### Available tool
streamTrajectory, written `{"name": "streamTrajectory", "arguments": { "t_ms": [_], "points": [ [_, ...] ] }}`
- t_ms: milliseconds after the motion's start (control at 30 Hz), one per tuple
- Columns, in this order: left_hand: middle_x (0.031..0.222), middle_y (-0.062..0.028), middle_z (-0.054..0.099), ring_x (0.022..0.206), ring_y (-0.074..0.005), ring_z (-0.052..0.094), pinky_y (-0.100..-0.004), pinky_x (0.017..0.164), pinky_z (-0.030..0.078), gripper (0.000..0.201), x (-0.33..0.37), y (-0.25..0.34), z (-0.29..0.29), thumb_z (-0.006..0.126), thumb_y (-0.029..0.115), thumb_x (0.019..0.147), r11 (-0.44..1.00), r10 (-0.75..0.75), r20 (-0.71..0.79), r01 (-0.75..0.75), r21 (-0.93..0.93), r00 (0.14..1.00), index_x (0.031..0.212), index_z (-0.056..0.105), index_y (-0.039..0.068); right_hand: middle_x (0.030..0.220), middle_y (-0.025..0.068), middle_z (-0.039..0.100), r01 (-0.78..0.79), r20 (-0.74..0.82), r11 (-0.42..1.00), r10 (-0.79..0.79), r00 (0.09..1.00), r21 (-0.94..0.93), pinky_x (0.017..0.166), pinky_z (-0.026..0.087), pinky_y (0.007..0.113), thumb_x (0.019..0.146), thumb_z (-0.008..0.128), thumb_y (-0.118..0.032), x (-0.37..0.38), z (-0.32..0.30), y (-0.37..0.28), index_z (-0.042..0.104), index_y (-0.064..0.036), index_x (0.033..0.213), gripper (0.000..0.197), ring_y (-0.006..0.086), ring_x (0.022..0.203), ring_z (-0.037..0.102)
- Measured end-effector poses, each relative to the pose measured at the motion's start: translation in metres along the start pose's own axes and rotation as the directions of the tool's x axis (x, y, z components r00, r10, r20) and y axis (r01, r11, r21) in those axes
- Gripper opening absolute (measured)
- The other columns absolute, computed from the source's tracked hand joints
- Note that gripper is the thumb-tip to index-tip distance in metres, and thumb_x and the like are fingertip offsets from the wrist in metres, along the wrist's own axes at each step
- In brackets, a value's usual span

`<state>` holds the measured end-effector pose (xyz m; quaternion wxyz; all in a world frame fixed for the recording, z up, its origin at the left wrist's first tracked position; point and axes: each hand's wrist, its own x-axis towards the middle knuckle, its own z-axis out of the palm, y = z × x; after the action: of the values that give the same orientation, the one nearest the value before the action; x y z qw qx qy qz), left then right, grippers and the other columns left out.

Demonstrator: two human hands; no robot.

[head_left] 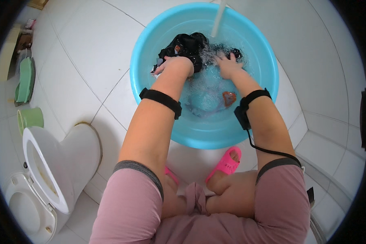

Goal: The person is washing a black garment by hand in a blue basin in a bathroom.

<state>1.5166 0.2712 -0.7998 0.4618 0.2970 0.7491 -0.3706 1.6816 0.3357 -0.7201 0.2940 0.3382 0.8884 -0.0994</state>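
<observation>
A large light-blue plastic basin [204, 140] holds water and a wet black garment [187, 44]. My left hand [174, 67] is at the near left part of the garment, its fingers curled on the cloth. A small white and grey patch of fabric shows by those fingers. My right hand [229, 67] is in the splashing water, fingers spread, close to a dark piece of cloth [235, 53] at the right. What lies under its fingertips is blurred by the bubbles. An orange-brown patch [229, 99] shows in the water below my right hand.
A pale hose or pipe [218, 18] reaches into the basin from the far side, where water churns. A white toilet [65, 162] stands at left with a green bucket [30, 119] and a green tub [25, 80]. Pink slippers [225, 164] are near the basin; a tiled wall [325, 53] rises at right.
</observation>
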Motion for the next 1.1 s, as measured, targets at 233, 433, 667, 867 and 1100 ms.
{"name": "streamTrajectory", "arguments": {
  "t_ms": [233,433,667,867,1100],
  "points": [
    [0.135,-0.0134,0.019,0.12,-0.0365,0.027,-0.0584,0.091,0.026,0.061,-0.046,0.011,0.001,0.043,0.022,0.077,0.99,0.135,-0.009,-0.135,0.032,0.991,0.131,0.02,0.008,0.098,0.0117,0.058,0.157,-0.207,0.783,-0.037,0.978,0.602,0.083,0.041,0.033,0.065,0.056,-0.001,0.02,0.022,0.056,0.05,-0.0117,0.108,0.045,0.0278,0.094,0.053],
    [0.123,-0.0122,0.041,0.112,-0.0337,0.04,-0.0519,0.089,0.033,0.05,-0.111,-0.017,-0.001,0.044,0.016,0.075,0.975,0.135,-0.236,-0.172,-0.143,0.962,0.124,0.036,0.008,0.101,0.0183,0.055,0.129,-0.031,0.876,-0.129,0.991,0.465,0.082,0.041,0.036,0.068,0.057,-0.016,0.014,0.03,0.021,0.053,-0.003,0.102,0.036,0.0311,0.094,0.053],
    [0.11,-0.0105,0.053,0.1,-0.0258,0.051,-0.0346,0.081,0.043,0.032,-0.126,-0.047,-0.008,0.048,0.019,0.074,0.896,0.136,-0.599,-0.355,-0.265,0.789,0.102,0.056,0.006,0.106,0.02,0.052,0.158,-0.384,0.607,0.262,0.886,0.779,0.085,0.038,0.036,0.07,0.06,-0.024,0.026,0.034,0.055,0.04,-0.0064,0.118,0.055,0.0327,0.1,0.049],
    [0.098,-0.0116,0.058,0.091,-0.0263,0.055,-0.0348,0.077,0.044,0.027,-0.127,-0.06,-0.018,0.051,0.018,0.071,0.849,0.112,-0.616,-0.397,-0.349,0.78,0.094,0.06,0.006,0.104,0.017,0.054,0.214,-0.259,0.744,-0.056,0.964,0.633,0.086,0.039,0.033,0.062,0.065,-0.02,0.011,0.016,0.016,0.042,-0.0094,0.119,0.062,0.03,0.099,0.051],
    [0.093,-0.0158,0.059,0.085,-0.0291,0.057,-0.0379,0.067,0.047,0.036,-0.13,-0.073,-0.02,0.055,0.022,0.069,0.763,0.128,-0.688,-0.515,-0.392,0.714,0.099,0.057,0.003,0.101,0.0188,0.054,0.042,-0.305,0.62,0.325,0.895,0.784,0.082,0.041,0.035,0.058,0.061,-0.011,0.017,0.022,0.056,0.048,0.0011,0.106,0.051,0.0297,0.094,0.053]
  ]
}}
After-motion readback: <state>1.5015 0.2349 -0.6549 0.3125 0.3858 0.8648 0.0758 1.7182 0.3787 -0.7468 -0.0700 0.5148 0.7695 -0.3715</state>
